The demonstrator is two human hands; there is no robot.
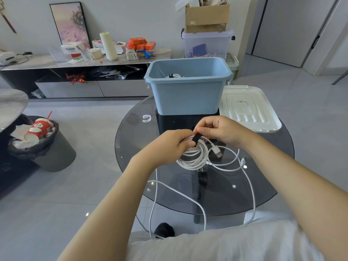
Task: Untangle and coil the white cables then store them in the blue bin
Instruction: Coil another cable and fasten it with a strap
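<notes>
**Strap going round a coiled cable**

Above the glass counter (131, 147), the left hand (169, 146) grips a coiled white cable (194, 157) while the right hand (222, 132) pinches a black strap (197, 138) wrapped over it. Loose cable (250, 185) trails toward the person's lap. Just beyond stands the blue bin (188, 97), another coil (174, 75) inside, its white lid (248, 108) beside it.

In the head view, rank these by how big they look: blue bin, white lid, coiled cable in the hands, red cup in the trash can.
1. blue bin
2. white lid, clearly smaller in the picture
3. coiled cable and red cup: these look alike; the coil sits nearer the camera, so I will not rank them.
</notes>
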